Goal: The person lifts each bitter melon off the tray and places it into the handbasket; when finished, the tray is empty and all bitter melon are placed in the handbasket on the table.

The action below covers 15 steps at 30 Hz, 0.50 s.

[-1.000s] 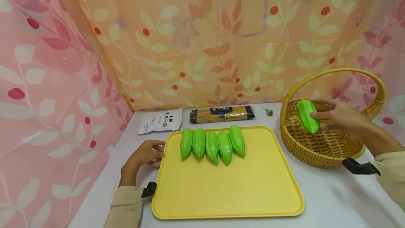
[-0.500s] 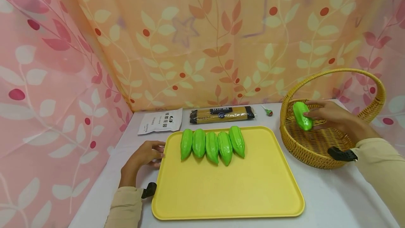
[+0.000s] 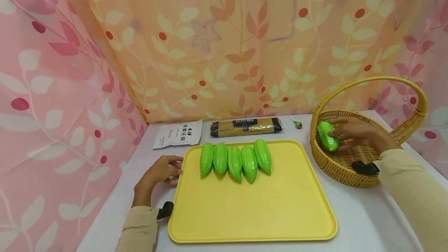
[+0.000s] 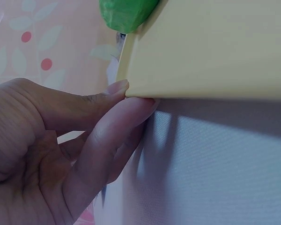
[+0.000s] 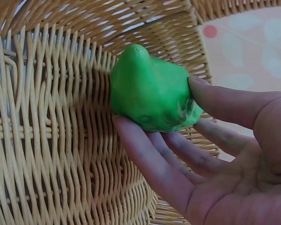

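Observation:
In the head view, my right hand (image 3: 359, 132) grips a green star fruit (image 3: 328, 137) inside the wicker basket (image 3: 327, 161), near its left wall. Seen from the right wrist, thumb and fingers curl round the ridged star fruit (image 5: 147, 91), right by the woven wicker. My left hand (image 3: 161, 172) is at the left rim of the yellow tray (image 3: 266, 205). Its thumb and forefinger pinch the tray edge (image 4: 187, 95) in the left wrist view. Several more green star fruits (image 3: 235, 163) lie side by side along the tray's back half, tips towards me.
Behind the tray lie a white printed packet (image 3: 178, 134), a pack of spaghetti (image 3: 246, 126) and a small lollipop (image 3: 298, 124). The basket's tall handle (image 3: 371, 79) arches over the right forearm. Patterned curtains (image 3: 210, 49) close off the back and sides.
My right hand has moved left and down with the star fruit, from over the middle of the basket to low by its left wall. The left hand and tray stay put.

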{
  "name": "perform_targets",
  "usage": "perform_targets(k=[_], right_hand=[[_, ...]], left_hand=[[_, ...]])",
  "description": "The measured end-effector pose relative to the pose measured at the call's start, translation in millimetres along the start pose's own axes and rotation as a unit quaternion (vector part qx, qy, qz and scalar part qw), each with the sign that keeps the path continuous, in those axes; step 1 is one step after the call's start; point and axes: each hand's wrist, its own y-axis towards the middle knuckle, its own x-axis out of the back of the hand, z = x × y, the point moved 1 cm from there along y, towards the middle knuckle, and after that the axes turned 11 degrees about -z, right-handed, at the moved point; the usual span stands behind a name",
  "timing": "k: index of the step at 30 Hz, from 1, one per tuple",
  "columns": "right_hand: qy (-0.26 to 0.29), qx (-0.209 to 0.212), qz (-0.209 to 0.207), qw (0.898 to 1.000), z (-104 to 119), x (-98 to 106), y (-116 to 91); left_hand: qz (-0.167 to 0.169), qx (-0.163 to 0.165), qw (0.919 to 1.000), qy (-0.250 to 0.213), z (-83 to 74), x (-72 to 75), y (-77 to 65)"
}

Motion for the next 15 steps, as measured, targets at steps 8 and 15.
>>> perform_targets(k=[8, 15], right_hand=[[-0.011, -0.016, 0.014, 1.0, 7.4, -10.1, 2.4], [-0.012, -0.027, 0.022, 0.999, 9.8, -11.3, 3.8]], left_hand=[[-0.001, -0.002, 1.0, 0.004, -1.8, 1.0, -1.8], [0.0, -0.002, 1.0, 0.005, -2.8, 1.1, -2.9]])
